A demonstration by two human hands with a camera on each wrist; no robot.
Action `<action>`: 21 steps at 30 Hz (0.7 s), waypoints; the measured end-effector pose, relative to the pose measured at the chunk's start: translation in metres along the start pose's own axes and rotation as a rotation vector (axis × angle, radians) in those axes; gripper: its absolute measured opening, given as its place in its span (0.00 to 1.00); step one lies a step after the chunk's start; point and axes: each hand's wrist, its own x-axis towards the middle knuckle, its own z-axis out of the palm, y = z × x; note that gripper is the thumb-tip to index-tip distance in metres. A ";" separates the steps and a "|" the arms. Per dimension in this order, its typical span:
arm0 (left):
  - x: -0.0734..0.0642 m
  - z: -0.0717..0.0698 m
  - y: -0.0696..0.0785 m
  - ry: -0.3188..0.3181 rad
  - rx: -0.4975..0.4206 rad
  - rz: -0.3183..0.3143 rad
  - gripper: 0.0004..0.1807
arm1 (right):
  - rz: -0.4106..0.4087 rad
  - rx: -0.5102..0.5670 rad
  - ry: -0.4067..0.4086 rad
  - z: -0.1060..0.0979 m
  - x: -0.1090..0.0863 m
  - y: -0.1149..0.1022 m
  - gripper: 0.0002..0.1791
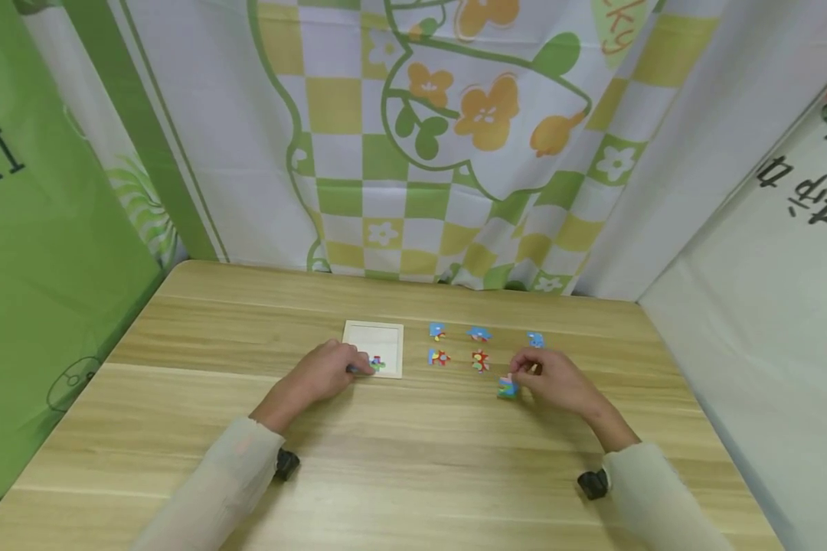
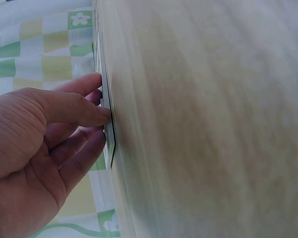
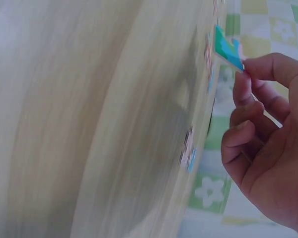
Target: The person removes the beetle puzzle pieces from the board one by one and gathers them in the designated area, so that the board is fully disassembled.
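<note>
A shallow square puzzle tray lies on the table with a pale inside. My left hand rests its fingertips at the tray's near left corner; in the left wrist view the thumb and fingers come down on its edge. Beside those fingertips a small multicoloured jigsaw piece lies inside the tray, and a bit of blue shows under the hand. My right hand pinches a blue, green and pink jigsaw piece between thumb and index finger, tilted and raised off the table, the other fingers loosely curled.
Several loose jigsaw pieces lie between tray and right hand, among them a red star-shaped one and a blue one. Another blue piece lies just beyond the right hand. A patterned curtain hangs behind the wooden table.
</note>
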 end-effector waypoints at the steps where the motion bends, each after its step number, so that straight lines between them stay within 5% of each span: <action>1: 0.000 0.000 0.000 0.002 -0.002 0.003 0.16 | 0.010 -0.005 -0.009 -0.003 -0.002 0.003 0.02; 13: 0.001 -0.001 -0.001 0.011 -0.034 0.029 0.18 | 0.105 -0.006 -0.125 -0.031 -0.013 0.037 0.05; 21: 0.001 -0.001 -0.001 0.015 -0.021 0.056 0.20 | 0.159 -0.025 -0.124 -0.034 -0.013 0.046 0.05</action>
